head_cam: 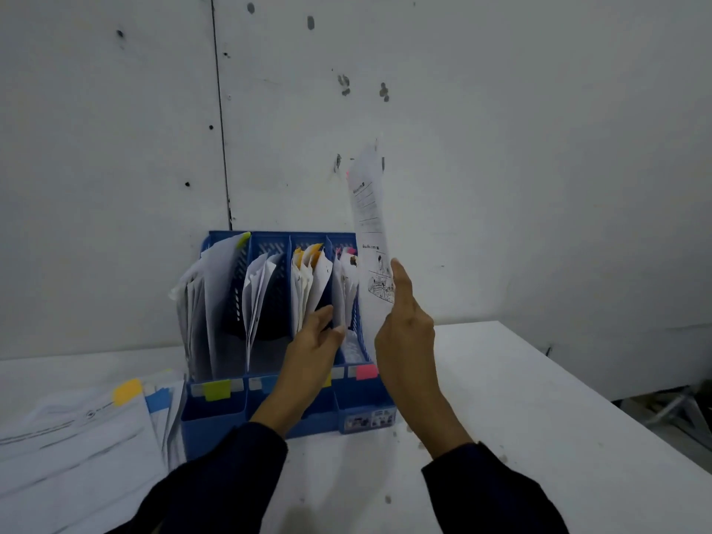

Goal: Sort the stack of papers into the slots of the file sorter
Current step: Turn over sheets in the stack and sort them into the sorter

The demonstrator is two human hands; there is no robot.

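sleeves: dark, both forearms (215, 483) reach in from the bottom edge
tabletop (501, 437): white, speckled with small marks
paper stack (77, 449): lies flat at near left, just beside the sorter's left side; yellow and blue tabs on the top edges
left hand (312, 350): at the sorter, fingers (321, 316) straight, pushing the sheets apart at the divider between third and fourth slots
right hand (404, 333): holds one printed sheet (370, 225) upright, just right of the sorter, above the fourth slot; fingers clamped on its lower edge, index finger straight up along it
file sorter (277, 414): blue, four slots, all holding upright papers; green and pink tabs on the front lip
wall (501, 109): white, stained, directly behind the sorter
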